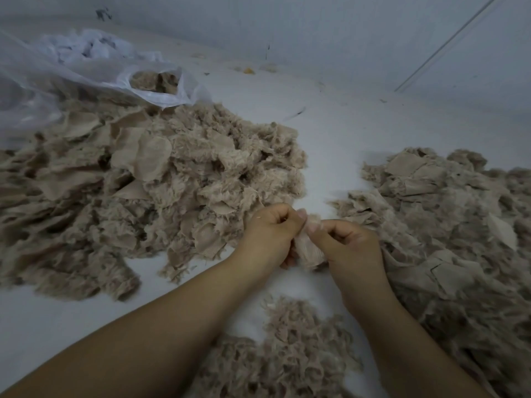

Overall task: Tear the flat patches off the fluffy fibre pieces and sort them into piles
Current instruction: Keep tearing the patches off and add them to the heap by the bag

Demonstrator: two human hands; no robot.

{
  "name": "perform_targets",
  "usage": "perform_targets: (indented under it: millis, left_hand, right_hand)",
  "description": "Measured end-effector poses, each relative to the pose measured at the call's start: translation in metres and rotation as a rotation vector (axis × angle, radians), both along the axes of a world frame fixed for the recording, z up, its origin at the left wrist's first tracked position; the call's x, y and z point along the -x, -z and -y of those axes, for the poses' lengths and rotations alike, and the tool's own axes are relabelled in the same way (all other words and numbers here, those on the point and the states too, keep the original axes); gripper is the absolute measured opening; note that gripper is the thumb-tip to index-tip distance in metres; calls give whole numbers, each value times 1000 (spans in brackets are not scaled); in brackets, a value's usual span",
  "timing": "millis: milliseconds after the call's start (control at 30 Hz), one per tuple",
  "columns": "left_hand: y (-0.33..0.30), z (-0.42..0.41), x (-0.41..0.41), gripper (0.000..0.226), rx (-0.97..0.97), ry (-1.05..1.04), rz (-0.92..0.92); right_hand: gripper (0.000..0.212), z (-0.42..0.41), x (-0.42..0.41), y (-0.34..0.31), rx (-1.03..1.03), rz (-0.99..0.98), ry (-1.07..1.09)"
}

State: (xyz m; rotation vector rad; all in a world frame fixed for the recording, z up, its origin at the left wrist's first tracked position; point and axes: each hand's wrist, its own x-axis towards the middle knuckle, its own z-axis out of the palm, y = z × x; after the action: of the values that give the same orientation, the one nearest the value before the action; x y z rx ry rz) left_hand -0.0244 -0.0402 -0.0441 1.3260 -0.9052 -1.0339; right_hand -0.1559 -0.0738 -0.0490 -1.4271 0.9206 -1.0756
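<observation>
My left hand [268, 234] and my right hand [349, 242] meet at the middle of the view, both pinching one beige fibre piece [309, 249] between thumbs and fingers. Its flat patch hangs down between my hands; a fluffy tuft shows at the top. A large pile of fluffy pieces with flat patches [149, 179] lies to the left. Another pile [448, 225] spreads along the right. A smaller pile of loose fluffy fibre [290, 349] lies below my hands.
A clear plastic bag [86, 73] holding more beige pieces lies at the back left, its mouth open toward the big pile. Everything rests on a white surface [330, 133], with a white wall behind. Small scraps lie near the wall.
</observation>
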Motion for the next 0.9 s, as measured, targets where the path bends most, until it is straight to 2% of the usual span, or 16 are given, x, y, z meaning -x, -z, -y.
perform_targets:
  millis: [67,167,267,333,367,467,533,567,633,700,733,800,900]
  left_hand:
    - [1,0,1,33,-12,-38,-17]
    - [-1,-5,-1,38,-5,-44,-64]
    - [0,-10,0,38,2,72,69]
    - [2,-14,4,22,19,132,129]
    - [3,-16,6,13,36,123,105]
    - [4,-17,-2,23,110,-80,38]
    - [3,-16,-13,26,178,-201,254]
    - [4,-16,-19,25,224,-236,457]
    - [1,-15,-31,16,274,-272,982]
    - [-8,-14,-35,5,123,-190,1435]
    - [-10,-13,-35,9,7,-153,1573]
    - [-19,-13,-31,9,-98,-106,1695]
    - [-33,-10,-16,26,61,-96,1736]
  right_hand:
    - [18,-1,0,0,-20,25,3]
    - [22,-1,0,-1,-65,75,22]
    - [28,-1,0,-3,-108,120,67]
    - [30,-2,0,-4,-123,123,60]
    - [33,-2,0,-3,-106,105,68]
    - [41,1,-1,0,-66,47,163]
    - [34,4,-1,2,-94,64,206]
    - [30,5,-1,3,-115,75,218]
    - [26,7,1,4,-157,104,233]
    - [26,7,2,4,-166,109,237]
    - [26,6,1,4,-163,105,237]
    - [26,5,0,3,-159,101,246]
    - [28,5,-2,1,-163,130,281]
